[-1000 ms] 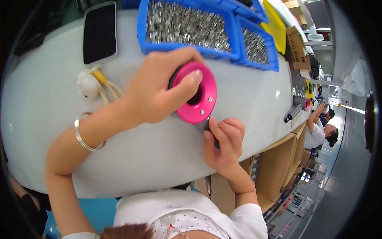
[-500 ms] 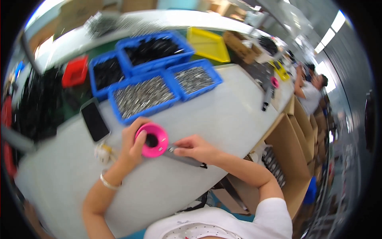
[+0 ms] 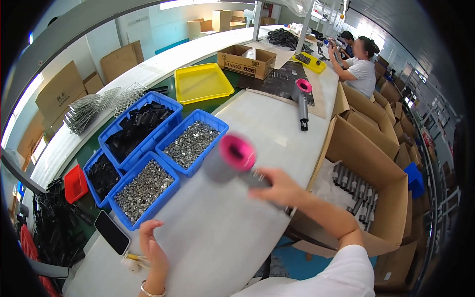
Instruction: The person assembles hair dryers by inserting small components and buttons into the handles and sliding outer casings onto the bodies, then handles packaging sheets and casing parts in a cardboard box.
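Observation:
My right hand (image 3: 279,188) grips a grey hair dryer (image 3: 220,161) by its handle and holds it over the white worktable. The dryer's head, with a bright pink ring, points to the upper left and is blurred by motion. My left hand (image 3: 154,247) is off the dryer, its fingers loosely curved and apart, holding nothing. It is beside a black-screened phone (image 3: 113,232) and a small white-and-yellow item (image 3: 132,262). The blue bin of small metal parts (image 3: 141,193) stands just beyond it. A second grey-and-pink hair dryer (image 3: 303,106) lies farther back on the right.
More blue bins hold metal pieces (image 3: 190,143) and black parts (image 3: 141,126). A yellow tray (image 3: 203,83), a red tray (image 3: 75,184) and a cardboard box (image 3: 246,62) lie beyond. On the right, an open carton (image 3: 391,218) holds several grey tubes. Co-workers (image 3: 363,67) sit farther along.
My left hand has let go of the hair dryer and drawn back. My right hand has carried the dryer up and rightward. The view has swung to the right.

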Demonstrator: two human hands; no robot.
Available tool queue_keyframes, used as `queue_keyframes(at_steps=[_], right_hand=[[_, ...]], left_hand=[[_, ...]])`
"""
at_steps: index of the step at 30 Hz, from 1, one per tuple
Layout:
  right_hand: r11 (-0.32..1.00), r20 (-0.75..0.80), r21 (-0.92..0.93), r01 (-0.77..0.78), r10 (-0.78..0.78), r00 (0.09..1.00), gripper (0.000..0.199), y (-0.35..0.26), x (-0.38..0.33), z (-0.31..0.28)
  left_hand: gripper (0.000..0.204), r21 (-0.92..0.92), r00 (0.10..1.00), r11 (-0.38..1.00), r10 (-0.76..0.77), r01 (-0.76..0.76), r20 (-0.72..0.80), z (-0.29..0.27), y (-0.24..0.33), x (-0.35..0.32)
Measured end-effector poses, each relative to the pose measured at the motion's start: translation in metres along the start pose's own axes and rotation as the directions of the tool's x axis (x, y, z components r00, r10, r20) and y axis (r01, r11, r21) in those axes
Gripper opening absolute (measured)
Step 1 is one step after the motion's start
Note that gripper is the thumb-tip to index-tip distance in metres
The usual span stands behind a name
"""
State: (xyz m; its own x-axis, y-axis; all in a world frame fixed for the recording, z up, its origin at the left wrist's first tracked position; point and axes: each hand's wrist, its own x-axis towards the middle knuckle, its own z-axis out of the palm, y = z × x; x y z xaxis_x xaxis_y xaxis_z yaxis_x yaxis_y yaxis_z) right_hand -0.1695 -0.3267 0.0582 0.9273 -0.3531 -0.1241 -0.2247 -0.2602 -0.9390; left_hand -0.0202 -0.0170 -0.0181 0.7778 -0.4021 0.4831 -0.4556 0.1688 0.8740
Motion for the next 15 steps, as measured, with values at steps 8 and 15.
queue_keyframes(at_steps=[8, 15], right_hand=[[0.803, -0.739, -0.565, -0.190, -0.391, 0.548, 0.061, 0.132, 0.194, -0.224], [0.722, -0.266, -0.692, -0.015, -0.236, 0.935, 0.047, 0.205, 0.344, -0.281]], left_hand=[[0.024, 0.349, 0.938, 0.910, 0.103, -0.223, 0.332, -0.005, 0.020, -0.013], [0.014, 0.360, 0.962, 0.906, 0.140, -0.220, 0.235, 0.008, 0.021, -0.052]])
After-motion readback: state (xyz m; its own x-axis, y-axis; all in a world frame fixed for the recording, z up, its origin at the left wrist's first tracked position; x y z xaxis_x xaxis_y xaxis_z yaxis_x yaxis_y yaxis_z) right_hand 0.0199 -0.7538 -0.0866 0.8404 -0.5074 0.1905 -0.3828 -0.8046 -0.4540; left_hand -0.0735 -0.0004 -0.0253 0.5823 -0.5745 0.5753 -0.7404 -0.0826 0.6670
